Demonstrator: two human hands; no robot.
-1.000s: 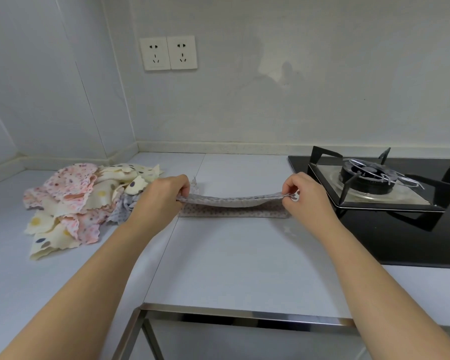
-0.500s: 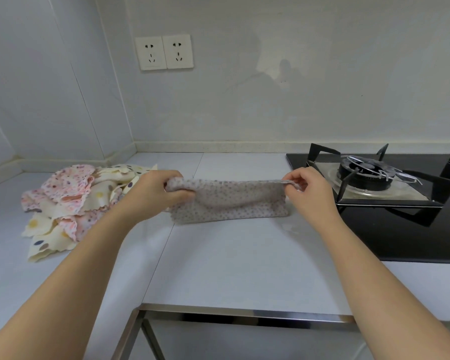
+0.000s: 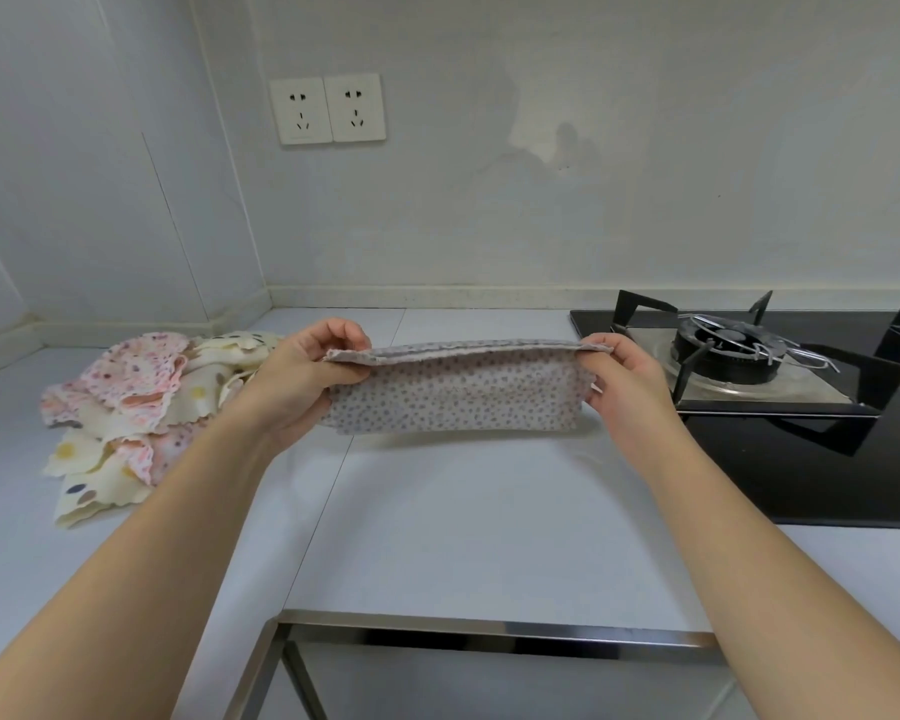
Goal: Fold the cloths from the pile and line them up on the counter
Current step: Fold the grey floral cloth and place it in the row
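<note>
Counter (image 3: 437, 522): one dotted cloth (image 3: 453, 394), two hands pinching, one pile (image 3: 141, 407).

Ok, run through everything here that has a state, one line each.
Grey cloth: folded double into a strip, held up by both ends.
Left hand: grips the cloth's left end.
Right hand: pinches the cloth's right end.
Pile: unfolded, heaped on the counter at the left.
Burner: no flame showing.
Sockets: nothing plugged in.
</note>
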